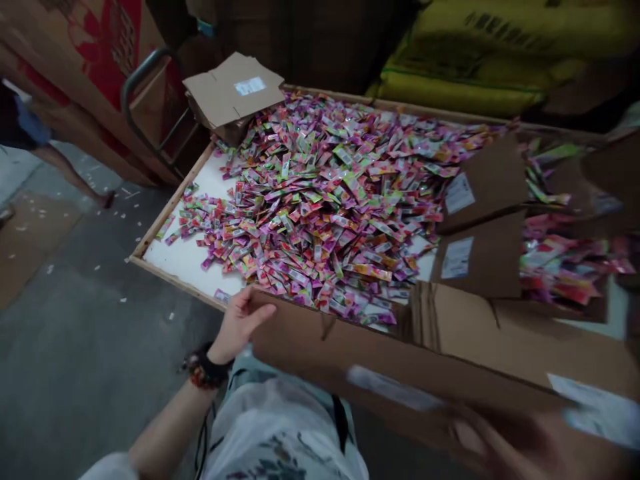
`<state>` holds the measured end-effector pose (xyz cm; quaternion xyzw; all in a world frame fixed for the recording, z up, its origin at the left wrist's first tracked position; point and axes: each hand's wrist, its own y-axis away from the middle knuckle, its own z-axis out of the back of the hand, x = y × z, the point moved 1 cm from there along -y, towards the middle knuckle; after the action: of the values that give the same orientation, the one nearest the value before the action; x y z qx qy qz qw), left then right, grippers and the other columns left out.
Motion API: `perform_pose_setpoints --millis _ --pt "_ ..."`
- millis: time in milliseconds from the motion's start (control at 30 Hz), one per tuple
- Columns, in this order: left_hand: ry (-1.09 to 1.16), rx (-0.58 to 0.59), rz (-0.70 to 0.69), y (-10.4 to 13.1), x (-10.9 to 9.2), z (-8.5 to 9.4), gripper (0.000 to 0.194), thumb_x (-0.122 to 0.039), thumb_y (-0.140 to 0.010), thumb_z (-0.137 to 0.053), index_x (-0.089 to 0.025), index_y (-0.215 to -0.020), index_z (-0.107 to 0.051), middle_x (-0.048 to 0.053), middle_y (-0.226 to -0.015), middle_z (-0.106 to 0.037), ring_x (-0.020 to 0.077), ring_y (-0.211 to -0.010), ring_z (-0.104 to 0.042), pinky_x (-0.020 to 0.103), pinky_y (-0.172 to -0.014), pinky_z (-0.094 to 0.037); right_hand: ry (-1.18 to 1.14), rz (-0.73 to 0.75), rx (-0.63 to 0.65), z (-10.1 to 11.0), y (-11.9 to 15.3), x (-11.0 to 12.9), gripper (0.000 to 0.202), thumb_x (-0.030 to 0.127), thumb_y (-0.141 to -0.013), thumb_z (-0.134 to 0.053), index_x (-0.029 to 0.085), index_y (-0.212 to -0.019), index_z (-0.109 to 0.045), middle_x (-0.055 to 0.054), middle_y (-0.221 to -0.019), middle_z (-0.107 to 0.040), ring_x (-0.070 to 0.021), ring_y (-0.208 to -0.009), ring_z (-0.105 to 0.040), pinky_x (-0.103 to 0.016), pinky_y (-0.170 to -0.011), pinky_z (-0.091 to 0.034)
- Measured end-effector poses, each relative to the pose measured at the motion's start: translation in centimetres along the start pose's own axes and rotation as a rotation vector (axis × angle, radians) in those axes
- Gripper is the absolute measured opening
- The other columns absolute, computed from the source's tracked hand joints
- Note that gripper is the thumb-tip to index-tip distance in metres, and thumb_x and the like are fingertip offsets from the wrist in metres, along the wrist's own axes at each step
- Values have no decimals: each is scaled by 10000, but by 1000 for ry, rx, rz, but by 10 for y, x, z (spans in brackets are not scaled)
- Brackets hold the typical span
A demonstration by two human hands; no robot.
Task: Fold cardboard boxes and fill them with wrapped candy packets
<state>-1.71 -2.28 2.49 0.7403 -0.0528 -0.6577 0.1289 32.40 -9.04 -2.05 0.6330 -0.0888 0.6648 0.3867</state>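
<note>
My left hand (239, 321) grips the left end of a flattened brown cardboard box (400, 353) that lies across the near edge of a wooden-framed white tray (185, 257). My right hand (505, 443) is a blur under the box's lower right part and seems to hold it there. The tray carries a wide heap of small colourful candy sachets (325, 193), pink, green and orange. My left wrist wears dark and red bracelets.
An open carton (493, 220) with white labels rests on the sachets at right, more sachets inside it. Another carton (235, 90) sits at the tray's far left corner. Printed cartons and a trolley handle (135, 80) stand at left; a person's leg (70, 170) is there.
</note>
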Motion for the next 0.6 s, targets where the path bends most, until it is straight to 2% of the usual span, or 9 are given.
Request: perform_pose_setpoints --millis 33,100,200,233,300,367,400,500,600 --pt "-76 -3 -2 -8 -6 31 259 -369 -724 -795 -186 -871 -687 -5 -778 -673 137 -716 -595 242 -680 -484 -67 20 -20 -27 13 0 518 418 -518 -876 235 -944 -644 -71 -1004 -656 -270 -958 -612 -467 -904 -469" --pt "-212 52 -17 -23 -9 80 250 -369 -702 -802 -169 -814 -702 28 -817 -699 179 -802 -620 289 -774 -486 -217 77 -133 -77 33 -1 475 440 -504 -847 209 -841 -604 -17 -862 -633 -205 -837 -594 -416 -893 -451" --pt "-316 125 38 -41 -3 122 361 -406 -716 -771 -164 -972 -693 87 -1054 -704 240 -1026 -610 368 -940 -444 -256 202 -283 -137 56 -2 392 449 -600 -778 196 -772 -534 35 -766 -548 -136 -736 -518 -319 -801 -422" --pt "-319 93 58 -46 0 129 412 -435 -720 -758 -161 -1015 -670 94 -1086 -688 242 -1048 -597 375 -948 -435 -211 253 -281 -151 63 0 373 429 -626 -771 191 -785 -532 39 -766 -530 -128 -725 -500 -296 -765 -409" --pt "-301 -81 70 -55 3 135 452 -492 -704 -741 -162 -990 -626 76 -1025 -664 222 -994 -583 360 -909 -434 -129 366 -244 -168 76 6 319 395 -702 -741 179 -839 -551 27 -806 -525 -125 -740 -494 -274 -731 -393" --pt "-276 -241 45 -62 1 133 421 -502 -682 -741 -170 -888 -587 44 -919 -626 196 -916 -560 338 -871 -425 -102 435 -220 -175 88 13 284 370 -753 -718 171 -893 -573 10 -862 -536 -127 -772 -507 -270 -734 -396" --pt "-257 -272 28 -65 -1 131 409 -486 -674 -747 -177 -871 -566 30 -893 -606 186 -893 -549 329 -863 -420 -109 442 -214 -175 92 15 283 355 -754 -725 169 -913 -583 6 -882 -544 -128 -789 -517 -269 -744 -400" --pt "-218 -179 -46 -72 -12 129 424 -412 -686 -764 -194 -962 -526 25 -977 -579 174 -961 -535 308 -905 -401 -230 283 -197 -170 98 7 339 321 -656 -797 172 -892 -604 17 -847 -579 -124 -770 -546 -268 -749 -423" --pt "-344 -1 -74 -80 -24 139 435 -376 -740 -748 -205 -1058 -505 24 -1059 -532 164 -1014 -501 288 -939 -375 -367 -87 -151 -169 95 -14 401 297 -525 -845 172 -826 -611 16 -766 -645 -150 -734 -610 -304 -746 -472"
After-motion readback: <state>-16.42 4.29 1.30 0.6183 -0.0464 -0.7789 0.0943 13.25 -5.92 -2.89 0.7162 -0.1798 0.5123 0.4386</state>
